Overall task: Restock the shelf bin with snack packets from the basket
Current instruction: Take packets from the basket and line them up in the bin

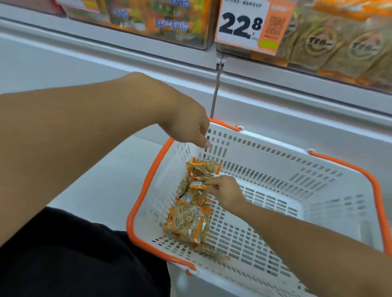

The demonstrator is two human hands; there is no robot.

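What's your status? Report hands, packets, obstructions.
Left hand hovering at basket rim. Right hand pinching a snack packet. Nothing blocking.

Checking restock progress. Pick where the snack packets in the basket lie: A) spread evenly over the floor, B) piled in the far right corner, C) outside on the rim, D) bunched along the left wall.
D: the snack packets lie bunched along the left wall of the basket, where the right hand pinches one.
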